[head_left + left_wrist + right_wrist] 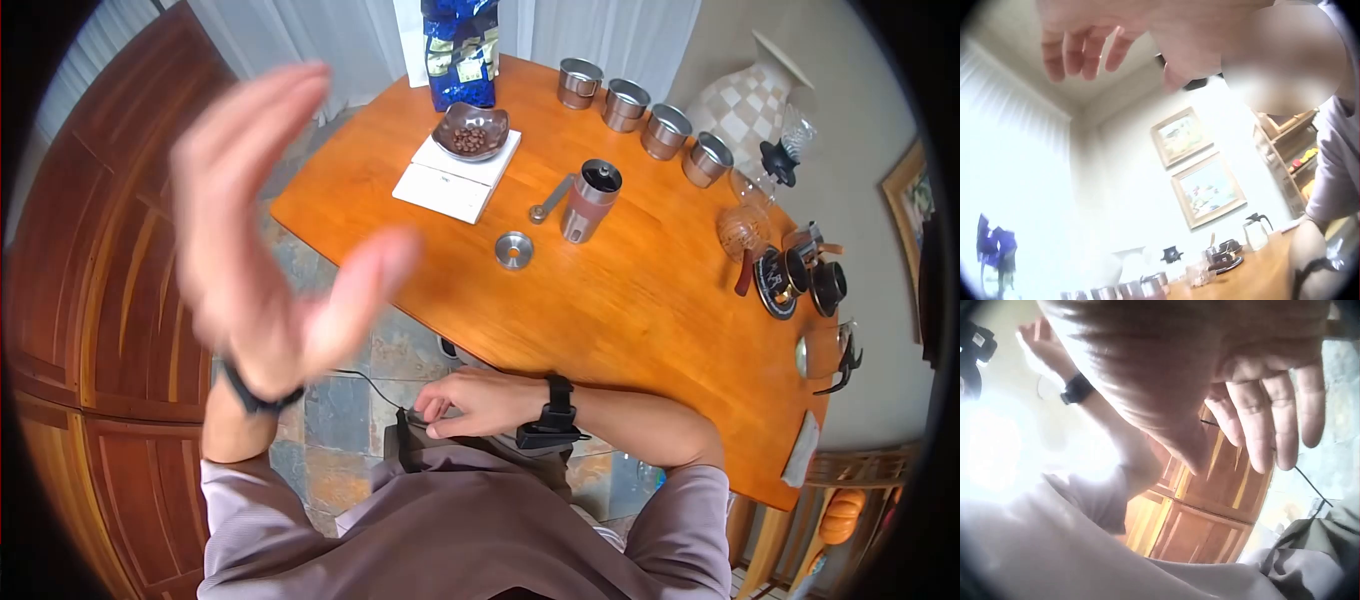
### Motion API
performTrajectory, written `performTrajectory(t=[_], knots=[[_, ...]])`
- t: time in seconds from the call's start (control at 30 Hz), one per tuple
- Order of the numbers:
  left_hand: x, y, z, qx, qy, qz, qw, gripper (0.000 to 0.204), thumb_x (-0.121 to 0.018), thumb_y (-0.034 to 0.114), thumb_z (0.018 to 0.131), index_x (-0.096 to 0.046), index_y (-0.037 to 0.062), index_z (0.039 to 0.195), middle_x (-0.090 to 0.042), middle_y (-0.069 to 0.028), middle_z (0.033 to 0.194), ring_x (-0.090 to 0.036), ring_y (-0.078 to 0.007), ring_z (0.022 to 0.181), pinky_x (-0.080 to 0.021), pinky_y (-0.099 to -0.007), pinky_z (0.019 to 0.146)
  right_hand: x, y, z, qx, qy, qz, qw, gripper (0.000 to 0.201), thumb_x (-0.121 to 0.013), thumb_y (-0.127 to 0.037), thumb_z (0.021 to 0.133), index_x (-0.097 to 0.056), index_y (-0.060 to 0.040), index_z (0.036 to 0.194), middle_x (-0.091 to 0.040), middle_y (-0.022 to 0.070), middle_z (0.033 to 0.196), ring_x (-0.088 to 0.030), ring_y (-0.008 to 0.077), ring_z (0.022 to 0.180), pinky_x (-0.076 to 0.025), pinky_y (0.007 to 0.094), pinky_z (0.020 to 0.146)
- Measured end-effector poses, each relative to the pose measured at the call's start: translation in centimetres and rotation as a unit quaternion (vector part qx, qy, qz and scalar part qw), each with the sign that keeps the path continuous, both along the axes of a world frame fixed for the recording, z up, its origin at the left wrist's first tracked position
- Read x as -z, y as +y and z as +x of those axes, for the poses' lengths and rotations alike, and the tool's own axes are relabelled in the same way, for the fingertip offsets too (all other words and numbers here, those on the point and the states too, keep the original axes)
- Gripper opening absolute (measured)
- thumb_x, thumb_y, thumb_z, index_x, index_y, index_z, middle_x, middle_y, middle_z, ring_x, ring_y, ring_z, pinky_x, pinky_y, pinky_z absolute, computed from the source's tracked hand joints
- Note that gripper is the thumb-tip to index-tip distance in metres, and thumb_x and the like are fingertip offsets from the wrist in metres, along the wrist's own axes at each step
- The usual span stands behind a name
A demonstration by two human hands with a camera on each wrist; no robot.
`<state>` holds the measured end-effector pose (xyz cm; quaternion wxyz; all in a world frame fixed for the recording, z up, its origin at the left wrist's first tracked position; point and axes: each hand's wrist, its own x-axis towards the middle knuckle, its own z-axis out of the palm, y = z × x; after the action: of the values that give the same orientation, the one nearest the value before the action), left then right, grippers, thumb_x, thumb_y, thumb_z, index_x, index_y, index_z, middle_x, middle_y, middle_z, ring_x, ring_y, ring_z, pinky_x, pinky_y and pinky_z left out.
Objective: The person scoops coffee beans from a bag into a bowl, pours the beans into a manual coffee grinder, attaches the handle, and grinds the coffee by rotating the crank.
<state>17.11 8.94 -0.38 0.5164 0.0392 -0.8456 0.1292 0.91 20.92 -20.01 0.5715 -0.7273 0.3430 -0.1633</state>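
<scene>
In the head view the left hand (270, 220) is raised high at the left, blurred, its fingers loosely bent and thumb apart, holding nothing. The left wrist view shows the same hand (1129, 37) with fingers hanging relaxed. Low near the lap, the right hand (475, 402) hangs in front of the table edge; its fingers (1260, 419) are loose and empty in the right wrist view. On the table are a hand grinder (590, 205) with its crank, a round metal part (514, 250), and a dark bowl of beans (470, 135) on a white scale (445, 190).
A blue bag (462, 60) stands at the table's back. Several metal cups (627, 107) line the far right side, near a checkered vase (745, 105), a glass dripper (745, 230), dark cups (790, 275) and a glass pot (822, 352). Wooden doors (130, 250) are at the left.
</scene>
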Motion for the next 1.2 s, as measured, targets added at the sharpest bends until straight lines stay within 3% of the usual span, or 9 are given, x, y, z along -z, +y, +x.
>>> performTrajectory(t=[0.1,0.17,0.2,0.27,0.43,0.53,0.67,0.73,1.2], knots=[[4.2,-3.8,-2.6,-0.127,-0.049,0.368,0.920,0.043,-0.068,0.029,0.099,-0.063,-0.0034,0.128,-0.070,-0.0148,0.115,-0.067,-0.0205,0.104,-0.053,-0.0314,0.090,-2.3,0.1,-0.5,0.070,-0.089,-0.007,0.994,0.031,-0.068,-0.018,0.093,-0.065,0.0031,0.116,-0.076,0.0136,0.103,-0.073,0.0223,0.097,-0.056,0.0359,0.088],[7.6,-9.1,-3.4,-0.055,-0.077,0.595,0.798,0.046,-0.062,0.035,0.103,-0.062,-0.0045,0.127,-0.071,-0.0140,0.109,-0.069,-0.0196,0.094,-0.055,-0.0320,0.085,-6.1,-0.5,-2.2,0.118,-0.118,-0.096,0.981,0.030,-0.070,-0.016,0.096,-0.064,0.0021,0.120,-0.075,0.0132,0.107,-0.072,0.0173,0.096,-0.058,0.0324,0.086],[8.1,-10.3,-4.1,-0.055,-0.076,0.593,0.800,0.046,-0.062,0.035,0.103,-0.062,-0.0045,0.127,-0.071,-0.0140,0.109,-0.069,-0.0196,0.094,-0.055,-0.0320,0.085,-7.9,-0.5,-3.2,0.171,-0.126,-0.139,0.967,0.027,-0.070,-0.012,0.095,-0.065,0.0012,0.119,-0.074,0.0119,0.108,-0.072,0.0157,0.094,-0.057,0.0315,0.085],[9.1,-11.5,-5.8,-0.029,-0.054,0.777,0.627,0.051,-0.059,0.039,0.104,-0.059,-0.0069,0.127,-0.071,-0.0140,0.103,-0.070,-0.0173,0.085,-0.058,-0.0309,0.076,-9.7,-0.7,-5.8,0.276,-0.149,-0.246,0.917,0.026,-0.070,-0.005,0.094,-0.066,-0.0005,0.119,-0.074,0.0092,0.109,-0.071,0.0131,0.092,-0.057,0.0300,0.083],[12.4,-14.1,-9.8,-0.041,-0.061,0.788,0.612,0.048,-0.061,0.041,0.103,-0.064,-0.0069,0.103,-0.069,-0.0103,0.082,-0.068,-0.0151,0.061,-0.056,-0.0264,0.050,-12.7,-1.5,-12.6,0.529,0.059,-0.424,0.733,0.040,-0.078,-0.012,0.086,-0.065,0.0014,0.121,-0.067,0.0161,0.118,-0.067,0.0258,0.109,-0.054,0.0336,0.091],[13.0,-14.2,-11.2,-0.096,-0.072,0.750,0.650,0.045,-0.059,0.036,0.103,-0.064,-0.0068,0.092,-0.068,-0.0104,0.074,-0.068,-0.0154,0.058,-0.053,-0.0263,0.046,-11.7,-2.5,-15.2,0.513,0.166,-0.485,0.688,0.064,-0.080,-0.019,0.085,-0.053,0.0095,0.135,-0.058,0.0239,0.135,-0.057,0.0350,0.126,-0.047,0.0397,0.105],[13.5,-14.3,-11.5,-0.092,-0.084,0.755,0.643,0.041,-0.051,0.028,0.107,-0.059,-0.0110,0.114,-0.069,-0.0124,0.082,-0.069,-0.0168,0.064,-0.054,-0.0270,0.050,-10.4,-3.2,-16.6,0.481,0.213,-0.423,0.738,0.092,-0.082,-0.026,0.082,-0.032,0.0154,0.148,-0.047,0.0324,0.145,-0.047,0.0415,0.136,-0.039,0.0425,0.115],[14.0,-15.0,-11.9,-0.045,-0.024,0.764,0.643,0.036,-0.051,0.020,0.106,-0.063,-0.0120,0.095,-0.070,-0.0146,0.077,-0.069,-0.0181,0.059,-0.055,-0.0272,0.047,-9.8,-3.9,-16.8,0.485,0.198,-0.403,0.750,0.095,-0.083,-0.028,0.081,-0.031,0.0159,0.149,-0.047,0.0327,0.144,-0.047,0.0416,0.136,-0.039,0.0423,0.115],[6.1,-8.0,-13.9,0.045,-0.110,0.735,0.667,0.028,-0.047,0.011,0.104,-0.057,-0.0149,0.110,-0.070,-0.0156,0.081,-0.071,-0.0176,0.066,-0.060,-0.0275,0.060,-7.1,-6.2,-17.8,0.487,0.144,-0.301,0.807,0.096,-0.080,-0.048,0.083,-0.042,0.0170,0.143,-0.056,0.0308,0.135,-0.056,0.0384,0.128,-0.045,0.0418,0.108]])
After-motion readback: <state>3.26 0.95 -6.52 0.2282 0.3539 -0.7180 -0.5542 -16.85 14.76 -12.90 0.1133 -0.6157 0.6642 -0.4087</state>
